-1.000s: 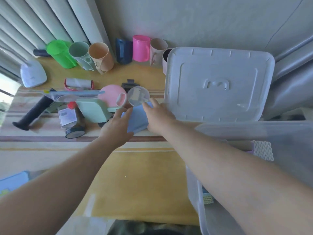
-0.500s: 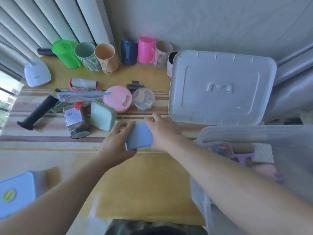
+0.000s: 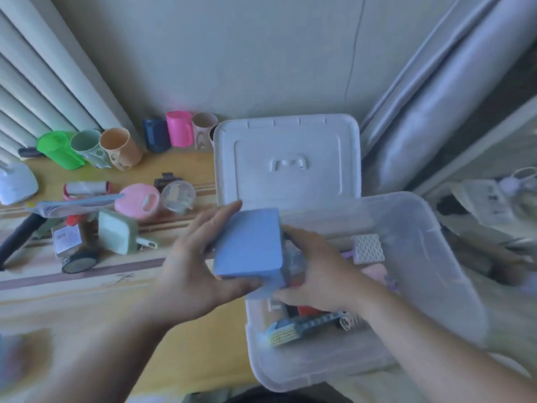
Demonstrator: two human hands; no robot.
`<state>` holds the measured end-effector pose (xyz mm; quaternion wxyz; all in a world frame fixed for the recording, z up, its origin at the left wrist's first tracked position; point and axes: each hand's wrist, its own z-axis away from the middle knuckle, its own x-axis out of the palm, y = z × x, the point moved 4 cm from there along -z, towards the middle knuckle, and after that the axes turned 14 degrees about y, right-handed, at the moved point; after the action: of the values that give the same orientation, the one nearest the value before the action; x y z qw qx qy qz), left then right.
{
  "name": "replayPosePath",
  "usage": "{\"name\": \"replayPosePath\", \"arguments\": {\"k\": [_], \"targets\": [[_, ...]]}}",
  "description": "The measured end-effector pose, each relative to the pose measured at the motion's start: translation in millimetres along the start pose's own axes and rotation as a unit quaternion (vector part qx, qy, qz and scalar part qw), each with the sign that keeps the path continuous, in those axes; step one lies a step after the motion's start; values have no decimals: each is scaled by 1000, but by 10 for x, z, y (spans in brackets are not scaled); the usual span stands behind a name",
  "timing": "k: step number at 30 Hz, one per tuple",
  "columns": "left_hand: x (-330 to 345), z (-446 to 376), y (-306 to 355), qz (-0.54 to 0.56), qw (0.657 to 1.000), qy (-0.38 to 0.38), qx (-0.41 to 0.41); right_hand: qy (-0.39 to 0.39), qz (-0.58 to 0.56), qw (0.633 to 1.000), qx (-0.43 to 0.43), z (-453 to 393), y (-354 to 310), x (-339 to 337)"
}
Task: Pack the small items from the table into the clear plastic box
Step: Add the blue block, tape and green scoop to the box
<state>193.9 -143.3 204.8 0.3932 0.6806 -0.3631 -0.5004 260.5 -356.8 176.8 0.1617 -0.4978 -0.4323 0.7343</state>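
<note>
Both hands hold a flat blue rectangular case [image 3: 248,244] in the air over the left rim of the clear plastic box [image 3: 436,257]. My left hand [image 3: 197,266] grips its left and lower side, and my right hand [image 3: 316,271] grips its right side, over the box's inside. The box holds a brush [image 3: 290,333], a white mesh pad [image 3: 368,248] and other small things, partly hidden by my right arm. On the table to the left lie a green case [image 3: 116,235], a pink round case [image 3: 136,200] and a clear round tub [image 3: 177,196].
The box's white lid [image 3: 287,161] lies behind the box. Several cups [image 3: 119,148] stand in a row along the wall. A tape roll [image 3: 79,260], a small bottle [image 3: 65,238] and a black handle [image 3: 17,238] lie at the table's left. More clutter sits at far right.
Both hands have lifted the blue case off the table and carried it right, to above the box's left rim. The view has swung right, showing more of the box.
</note>
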Motion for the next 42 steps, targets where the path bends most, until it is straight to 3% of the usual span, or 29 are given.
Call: {"name": "replayPosePath", "arguments": {"k": [2, 5, 11, 14, 17, 19, 21, 24, 26, 29, 33, 36, 42], "targets": [[508, 23, 203, 105, 992, -6, -74, -27, -77, 994, 71, 326, 333, -178], [1208, 22, 332, 120, 982, 0, -146, -13, -199, 967, 160, 730, 802, -357], [1993, 26, 259, 159, 943, -32, -291, 55, -283, 934, 213, 1137, 1302, -618], [2127, 23, 317, 126, 957, -45, -256, 82, -290, 932, 200, 1143, 1421, -732], [2220, 12, 424, 57, 978, -122, -159, 100, -283, 934, 192, 1079, 1520, -934], [2278, 11, 462, 0, 982, -164, -93, 99, -195, 963, 157, 1037, 1526, -1097], [2335, 8, 472, -50, 983, -173, -38, 96, -15, 991, 88, 994, 1477, -1239], [2445, 38, 523, -121, 980, -158, 26, 94, 190, 977, -19, 927, 1404, -1286], [2505, 74, 506, -141, 980, -138, 37, 91, 231, 968, -36, 835, 1474, -1310], [2533, 104, 363, -173, 973, -153, -13, 108, 314, 943, -36, 568, 1672, -1446], [2460, 251, 56, -302, 920, -249, -22, 82, 450, 889, 13, 228, 1898, -1550], [2302, 384, -161, -358, 895, -267, -19, 60, 496, 866, 22, 127, 1979, -1492], [2089, 469, -393, -356, 905, -231, -17, 51, 535, 843, 24, 14, 1964, -1521]]}}
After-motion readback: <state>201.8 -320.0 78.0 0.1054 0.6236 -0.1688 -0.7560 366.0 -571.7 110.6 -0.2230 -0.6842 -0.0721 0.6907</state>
